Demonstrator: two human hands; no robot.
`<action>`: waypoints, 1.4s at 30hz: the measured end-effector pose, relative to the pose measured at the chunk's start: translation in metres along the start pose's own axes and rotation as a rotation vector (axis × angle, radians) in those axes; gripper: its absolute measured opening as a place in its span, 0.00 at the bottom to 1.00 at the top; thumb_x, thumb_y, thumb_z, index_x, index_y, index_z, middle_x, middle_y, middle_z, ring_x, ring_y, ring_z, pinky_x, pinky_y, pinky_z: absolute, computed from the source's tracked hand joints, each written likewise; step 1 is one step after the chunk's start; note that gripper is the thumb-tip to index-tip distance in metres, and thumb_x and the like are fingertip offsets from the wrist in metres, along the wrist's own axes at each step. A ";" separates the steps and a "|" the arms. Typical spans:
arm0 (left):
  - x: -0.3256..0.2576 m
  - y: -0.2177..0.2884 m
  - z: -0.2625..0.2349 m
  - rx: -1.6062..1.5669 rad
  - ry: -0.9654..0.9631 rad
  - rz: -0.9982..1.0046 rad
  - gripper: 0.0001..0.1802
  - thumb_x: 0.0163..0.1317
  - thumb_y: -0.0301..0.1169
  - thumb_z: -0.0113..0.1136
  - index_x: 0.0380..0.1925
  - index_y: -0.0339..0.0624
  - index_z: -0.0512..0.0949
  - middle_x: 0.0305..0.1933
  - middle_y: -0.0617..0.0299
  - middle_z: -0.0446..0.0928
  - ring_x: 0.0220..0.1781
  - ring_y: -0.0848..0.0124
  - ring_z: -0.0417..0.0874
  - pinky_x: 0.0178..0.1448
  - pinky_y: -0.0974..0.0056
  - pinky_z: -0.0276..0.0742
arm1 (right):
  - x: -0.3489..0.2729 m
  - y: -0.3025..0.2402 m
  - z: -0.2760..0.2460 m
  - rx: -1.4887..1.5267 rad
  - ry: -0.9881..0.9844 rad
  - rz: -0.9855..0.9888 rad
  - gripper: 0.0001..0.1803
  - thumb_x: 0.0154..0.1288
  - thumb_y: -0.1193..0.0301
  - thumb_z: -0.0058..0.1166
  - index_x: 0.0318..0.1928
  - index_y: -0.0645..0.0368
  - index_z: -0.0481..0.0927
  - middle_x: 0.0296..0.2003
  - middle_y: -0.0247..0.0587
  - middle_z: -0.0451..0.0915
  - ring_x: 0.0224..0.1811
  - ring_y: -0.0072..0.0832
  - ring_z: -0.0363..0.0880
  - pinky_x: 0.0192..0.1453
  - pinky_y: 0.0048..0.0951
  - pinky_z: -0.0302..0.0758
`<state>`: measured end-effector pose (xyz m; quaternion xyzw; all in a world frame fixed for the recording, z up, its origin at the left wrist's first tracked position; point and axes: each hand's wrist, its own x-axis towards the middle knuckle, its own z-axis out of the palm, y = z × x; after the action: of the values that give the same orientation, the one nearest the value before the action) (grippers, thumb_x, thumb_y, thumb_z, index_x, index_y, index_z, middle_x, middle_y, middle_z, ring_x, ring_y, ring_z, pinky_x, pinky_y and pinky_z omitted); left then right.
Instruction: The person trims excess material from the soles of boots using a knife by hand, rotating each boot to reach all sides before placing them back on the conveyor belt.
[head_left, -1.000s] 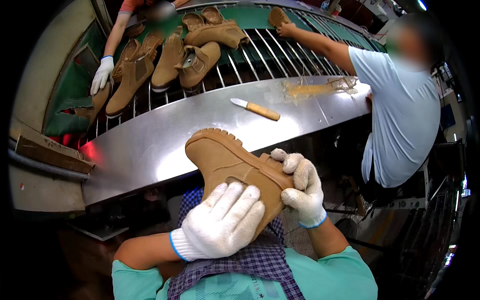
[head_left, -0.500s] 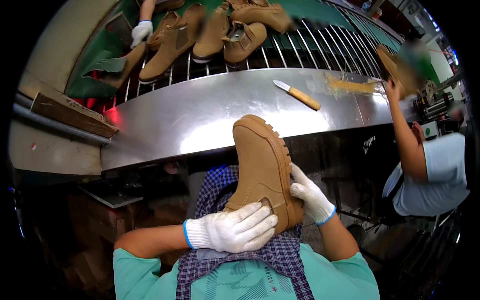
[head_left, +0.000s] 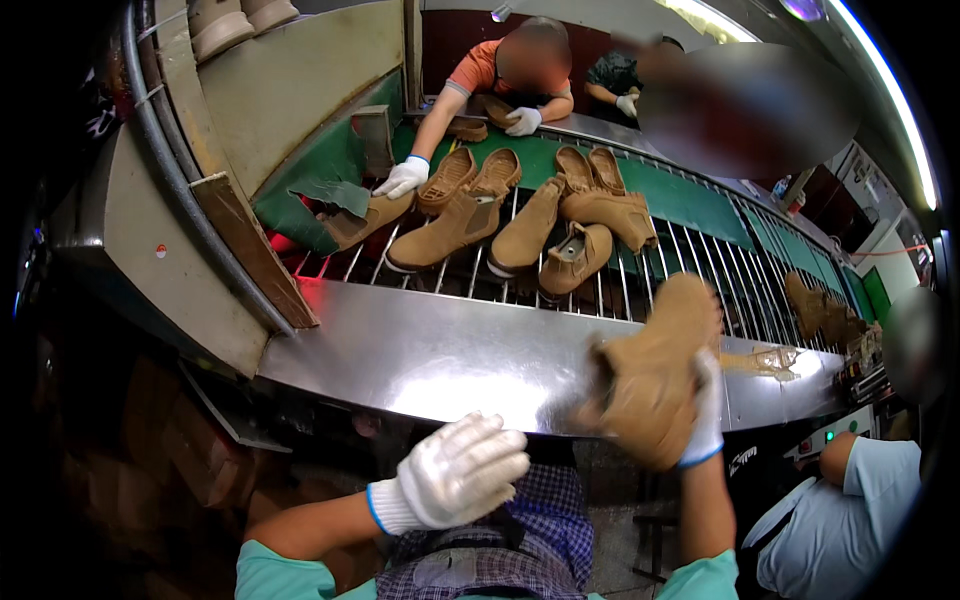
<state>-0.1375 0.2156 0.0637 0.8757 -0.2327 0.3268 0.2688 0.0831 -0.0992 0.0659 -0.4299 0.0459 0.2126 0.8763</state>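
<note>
A tan ankle boot (head_left: 655, 385), blurred by motion, is held up over the metal ledge at the right of centre. My right hand (head_left: 708, 415), in a white knit glove, grips its far right side, with the fingers mostly behind the boot. Also in a white glove, my left hand (head_left: 462, 472) is in front of my checked apron (head_left: 545, 505), palm down, fingers extended and touching nothing. Beyond the ledge, several tan boots rest on the metal rods, among them an upright one (head_left: 455, 232) and a smaller one (head_left: 577, 258).
A stainless ledge (head_left: 440, 345) runs along the rod conveyor (head_left: 690, 265). Across it, a co-worker's gloved hand (head_left: 403, 177) touches a boot beside torn green sheeting (head_left: 310, 205). A wooden board (head_left: 250, 245) edges the left. Another person (head_left: 840, 520) sits at the right.
My right hand has lifted the boot from my lap, forward and right, over the ledge. My left hand has let go of it. The knife on the ledge no longer shows; the view has tilted up.
</note>
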 end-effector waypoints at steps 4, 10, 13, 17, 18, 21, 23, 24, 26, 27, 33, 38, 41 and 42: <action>-0.014 -0.042 -0.017 0.050 -0.025 -0.224 0.29 0.46 0.33 0.83 0.50 0.38 0.85 0.59 0.48 0.86 0.64 0.46 0.87 0.70 0.46 0.84 | 0.103 -0.124 -0.057 -0.234 -0.001 -0.156 0.48 0.76 0.35 0.55 0.80 0.59 0.67 0.73 0.54 0.76 0.69 0.50 0.81 0.74 0.56 0.80; -0.030 -0.124 -0.032 0.182 0.089 -0.368 0.33 0.55 0.33 0.78 0.60 0.32 0.81 0.62 0.42 0.85 0.67 0.40 0.85 0.73 0.44 0.81 | 0.193 -0.191 -0.147 -0.485 0.530 -0.469 0.29 0.80 0.54 0.61 0.72 0.55 0.75 0.55 0.39 0.80 0.52 0.34 0.85 0.52 0.31 0.85; -0.012 -0.185 -0.033 0.250 0.106 -0.408 0.32 0.58 0.34 0.77 0.62 0.33 0.80 0.63 0.42 0.84 0.67 0.43 0.84 0.72 0.46 0.81 | 0.202 -0.128 -0.080 -0.525 0.290 -0.546 0.23 0.82 0.59 0.58 0.68 0.58 0.77 0.46 0.33 0.83 0.41 0.24 0.84 0.43 0.27 0.84; 0.041 -0.285 -0.019 0.281 0.115 -0.452 0.32 0.65 0.35 0.72 0.67 0.36 0.77 0.67 0.46 0.81 0.69 0.47 0.81 0.74 0.48 0.77 | 0.195 -0.017 0.050 -0.820 0.075 -0.499 0.20 0.81 0.67 0.58 0.67 0.58 0.78 0.42 0.39 0.84 0.36 0.16 0.80 0.34 0.21 0.79; 0.053 -0.312 -0.013 0.294 0.075 -0.496 0.31 0.66 0.37 0.71 0.67 0.37 0.77 0.68 0.47 0.80 0.71 0.47 0.80 0.75 0.48 0.76 | 0.188 0.016 0.081 -0.885 0.035 -0.382 0.17 0.79 0.67 0.60 0.63 0.56 0.83 0.43 0.41 0.86 0.41 0.22 0.84 0.42 0.27 0.84; 0.088 -0.391 0.005 0.354 -0.048 -0.583 0.30 0.69 0.41 0.66 0.68 0.43 0.76 0.68 0.49 0.80 0.69 0.49 0.80 0.74 0.49 0.76 | 0.187 0.126 0.130 -1.221 -0.356 -0.765 0.12 0.75 0.70 0.62 0.55 0.57 0.89 0.50 0.44 0.89 0.52 0.35 0.89 0.62 0.37 0.85; 0.107 -0.441 0.027 0.376 -0.129 -0.625 0.30 0.68 0.42 0.67 0.69 0.46 0.76 0.71 0.51 0.78 0.71 0.50 0.79 0.74 0.49 0.76 | 0.180 0.198 0.134 -1.100 -0.320 -0.259 0.12 0.74 0.69 0.63 0.54 0.57 0.88 0.49 0.46 0.91 0.46 0.35 0.92 0.51 0.35 0.88; 0.114 -0.455 0.031 0.421 -0.220 -0.620 0.32 0.67 0.42 0.69 0.70 0.48 0.76 0.73 0.52 0.77 0.73 0.51 0.78 0.75 0.49 0.75 | 0.183 0.213 0.140 -1.195 -0.449 -0.393 0.12 0.74 0.69 0.64 0.53 0.57 0.88 0.47 0.47 0.91 0.44 0.35 0.93 0.50 0.34 0.88; 0.120 -0.487 0.041 0.510 -0.342 -0.555 0.37 0.63 0.45 0.73 0.72 0.54 0.75 0.76 0.55 0.73 0.77 0.52 0.73 0.78 0.48 0.72 | 0.188 0.219 0.149 -1.259 -0.644 -0.537 0.11 0.73 0.70 0.65 0.53 0.57 0.88 0.44 0.48 0.91 0.42 0.38 0.93 0.48 0.34 0.88; 0.127 -0.500 0.055 0.492 -0.374 -0.490 0.41 0.61 0.47 0.75 0.75 0.59 0.73 0.78 0.55 0.72 0.78 0.52 0.72 0.80 0.46 0.69 | 0.191 0.216 0.145 -1.257 -0.677 -0.543 0.12 0.72 0.70 0.66 0.53 0.57 0.88 0.43 0.49 0.91 0.42 0.39 0.93 0.47 0.33 0.88; 0.173 -0.558 0.127 0.602 -0.598 -0.093 0.30 0.71 0.30 0.57 0.73 0.62 0.73 0.79 0.54 0.69 0.57 0.53 0.88 0.61 0.47 0.87 | 0.200 0.211 0.145 -1.180 -0.659 -0.491 0.13 0.74 0.65 0.65 0.54 0.56 0.88 0.46 0.47 0.90 0.44 0.42 0.92 0.48 0.37 0.88; 0.196 -0.570 0.152 0.578 -0.701 -0.473 0.19 0.74 0.33 0.57 0.64 0.51 0.74 0.71 0.52 0.72 0.55 0.49 0.90 0.56 0.42 0.88 | 0.208 0.206 0.145 -1.167 -0.700 -0.391 0.13 0.76 0.65 0.64 0.55 0.56 0.87 0.45 0.48 0.90 0.45 0.44 0.91 0.50 0.40 0.87; 0.210 -0.568 0.130 0.536 -0.565 -0.609 0.22 0.64 0.28 0.66 0.58 0.42 0.74 0.65 0.48 0.76 0.52 0.44 0.90 0.57 0.41 0.85 | 0.210 0.202 0.144 -1.176 -0.669 -0.323 0.13 0.76 0.65 0.63 0.55 0.56 0.87 0.46 0.48 0.90 0.46 0.45 0.91 0.51 0.40 0.87; 0.214 -0.560 0.120 0.530 -0.538 -0.562 0.23 0.62 0.26 0.66 0.57 0.41 0.74 0.65 0.48 0.75 0.52 0.43 0.89 0.58 0.41 0.85 | 0.210 0.201 0.143 -1.187 -0.662 -0.300 0.13 0.77 0.65 0.62 0.55 0.56 0.87 0.46 0.49 0.90 0.46 0.45 0.91 0.51 0.41 0.87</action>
<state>0.3877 0.5095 -0.0427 0.9968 0.0432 0.0508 0.0442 0.1760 0.1900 -0.0476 -0.7504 -0.4075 0.1984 0.4811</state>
